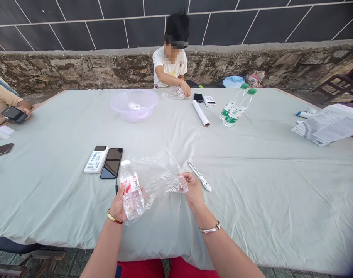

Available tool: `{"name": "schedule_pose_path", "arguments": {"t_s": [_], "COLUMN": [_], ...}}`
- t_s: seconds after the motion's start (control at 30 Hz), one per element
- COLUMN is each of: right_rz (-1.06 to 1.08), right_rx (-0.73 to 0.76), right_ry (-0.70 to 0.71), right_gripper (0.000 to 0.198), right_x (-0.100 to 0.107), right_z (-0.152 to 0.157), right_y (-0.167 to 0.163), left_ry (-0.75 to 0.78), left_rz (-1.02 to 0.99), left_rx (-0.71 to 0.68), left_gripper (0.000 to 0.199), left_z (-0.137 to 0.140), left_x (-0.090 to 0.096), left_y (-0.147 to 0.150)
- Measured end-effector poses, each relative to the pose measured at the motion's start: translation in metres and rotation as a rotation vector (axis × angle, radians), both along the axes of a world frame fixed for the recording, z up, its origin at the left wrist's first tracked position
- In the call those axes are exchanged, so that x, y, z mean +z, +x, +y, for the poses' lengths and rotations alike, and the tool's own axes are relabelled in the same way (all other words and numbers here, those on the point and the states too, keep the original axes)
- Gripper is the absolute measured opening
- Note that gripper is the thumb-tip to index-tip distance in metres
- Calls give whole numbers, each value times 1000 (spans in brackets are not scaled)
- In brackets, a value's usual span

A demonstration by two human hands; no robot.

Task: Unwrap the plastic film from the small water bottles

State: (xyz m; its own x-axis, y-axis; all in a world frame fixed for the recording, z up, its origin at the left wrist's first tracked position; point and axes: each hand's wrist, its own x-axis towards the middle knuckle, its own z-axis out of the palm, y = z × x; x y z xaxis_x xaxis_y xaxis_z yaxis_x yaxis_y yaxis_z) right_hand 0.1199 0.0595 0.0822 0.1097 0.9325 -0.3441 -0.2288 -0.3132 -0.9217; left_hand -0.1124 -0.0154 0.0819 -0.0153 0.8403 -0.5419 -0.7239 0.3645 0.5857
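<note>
A tiled wall [112, 34] over rough stone stands behind a cloth-covered surface [251, 173]. The left hand [118, 204] is closed around a bottle [132, 193], its white cap tilted away from the wearer; whether its base meets the cloth cannot be told. The right hand [192, 191] pinches one edge of a clear film [161, 175], which spreads between the hands and runs behind the bottle.

Handling, in this inspector's judgement: the bottle is best held steady without squeezing, its wall being thin; the film should be drawn evenly from its edge, since a jerk could tear it or leave it clinging in folds. The fingers behind the bottle should not trap it.

Just beside the right hand lies a pen [199, 177], which loose film could catch. Left of the bottle are a phone [112, 164] and a power bank [96, 159]. Farther out stand a bowl [118, 106], a roll [201, 113] and two green-capped bottles [234, 114]. Opposite, a person [170, 71] handles another bottle [179, 92].
</note>
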Motion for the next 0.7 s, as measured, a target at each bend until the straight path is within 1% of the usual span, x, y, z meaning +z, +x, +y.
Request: {"name": "schedule_pose_path", "arguments": {"t_s": [0.1,0.17,0.27,0.3,0.37,0.43,0.5,0.6,0.67,0.7], "right_rz": [-88,-202,-457,-548,-703,-762,-668,-364,-216,-188], "right_rx": [24,82,256,314,375,392,423,506,485,452], "right_ry": [19,53,137,173,263,332,325,206,157,147], "right_gripper": [25,22,15,11,5,15,25,34,35,33], "right_x": [-8,-14,-21,-21,-20,-17,-13,-10,-10,-11], "right_z": [0,-1,-4,-5,-5,-5,-2,3,7,8], "right_y": [1,1,1,0,-1,-2,0,9,15,18], "left_ry": [-28,-22,75,117,184,228,256,293,307,306], "left_rz": [-9,-33,-86,-105,-131,-131,-126,-187,-232,-242], "left_rx": [-29,-26,-4,-11,-54,-87,-80,-10,44,63], "left_gripper": [50,50,53,55,57,60,63,62,58,58], "left_z": [0,0,0,0,1,2,3,7,9,9], "left_x": [-2,-1,2,2,3,2,0,0,0,0], "left_y": [-6,-7,-1,3,12,22,28,31,30,28]}}
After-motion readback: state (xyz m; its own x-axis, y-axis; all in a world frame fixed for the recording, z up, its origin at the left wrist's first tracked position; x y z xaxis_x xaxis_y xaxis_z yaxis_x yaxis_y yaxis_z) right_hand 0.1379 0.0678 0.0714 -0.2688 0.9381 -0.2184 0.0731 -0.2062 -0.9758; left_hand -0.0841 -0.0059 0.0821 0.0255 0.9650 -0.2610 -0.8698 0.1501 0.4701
